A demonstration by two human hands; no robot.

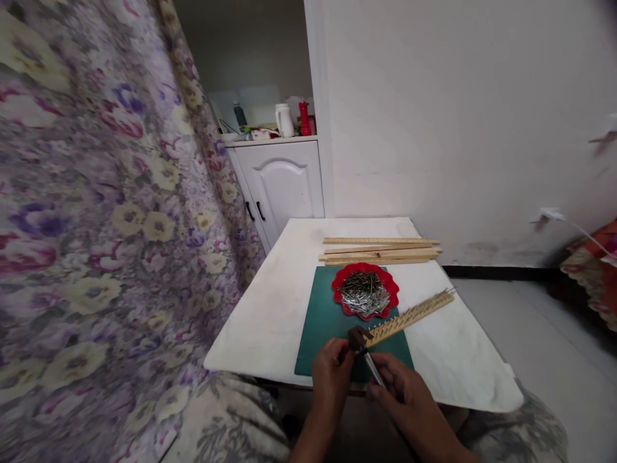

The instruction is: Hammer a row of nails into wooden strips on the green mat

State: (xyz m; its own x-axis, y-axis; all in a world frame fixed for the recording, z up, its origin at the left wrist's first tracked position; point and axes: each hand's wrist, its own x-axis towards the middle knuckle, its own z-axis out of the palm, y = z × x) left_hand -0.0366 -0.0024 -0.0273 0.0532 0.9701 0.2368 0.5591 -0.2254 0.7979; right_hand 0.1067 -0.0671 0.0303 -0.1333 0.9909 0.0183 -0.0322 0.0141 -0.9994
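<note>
Right hand [402, 392] curled round hammer [370, 363]; left hand [332, 370] nearly closed, fingertips pinched, contents unclear.

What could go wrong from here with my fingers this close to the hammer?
The hammer head sits beside your left hand, so a slip might catch fingers. The wooden strip bristles with nails, which could scratch you. A bump might spill the loose nails from the red dish.

White-covered table [260, 321]; green mat [308, 334], wooden strips [380, 251] on it.
</note>
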